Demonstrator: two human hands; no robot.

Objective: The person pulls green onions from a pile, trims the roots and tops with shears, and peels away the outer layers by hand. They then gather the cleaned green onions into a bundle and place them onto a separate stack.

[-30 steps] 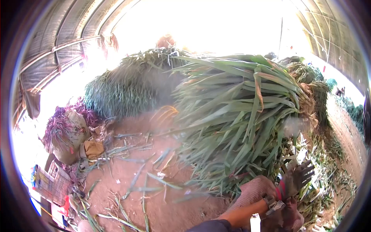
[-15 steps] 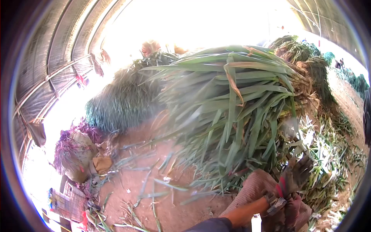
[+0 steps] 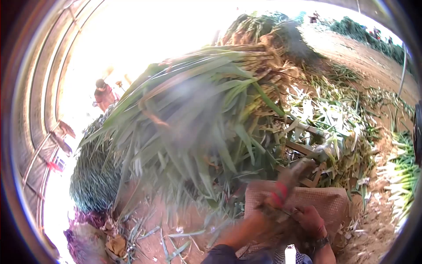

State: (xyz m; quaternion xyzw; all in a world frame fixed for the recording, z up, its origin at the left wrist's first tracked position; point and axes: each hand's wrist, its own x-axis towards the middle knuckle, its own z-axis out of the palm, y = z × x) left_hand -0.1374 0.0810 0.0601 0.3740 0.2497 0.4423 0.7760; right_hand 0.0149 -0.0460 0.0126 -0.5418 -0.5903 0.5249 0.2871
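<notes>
My left hand (image 3: 296, 174), in a dark glove with a red cuff, is in front of the green onion pile and blurred by motion; its fingers are smeared. Just below it, my right hand (image 3: 310, 220) is closed near the left forearm, a dark band round its wrist. Whatever the right fingers hold cannot be made out. Behind both hands lies a brownish woven sack (image 3: 325, 198). A big heap of long-leaved green onions (image 3: 189, 114) rises beyond, roots toward the right.
Trimmed leaves (image 3: 334, 119) litter the right side around a wooden frame (image 3: 303, 147). Cleaned green onions (image 3: 402, 171) lie at far right. A stuffed sack (image 3: 90, 246) stands lower left. Another person (image 3: 105, 94) is behind the heap, with more piles (image 3: 263, 31) farther back.
The view has swung right, so the heap appears farther left. My gloved left hand has moved left and up within the picture. My right hand and its wristband now show more clearly.
</notes>
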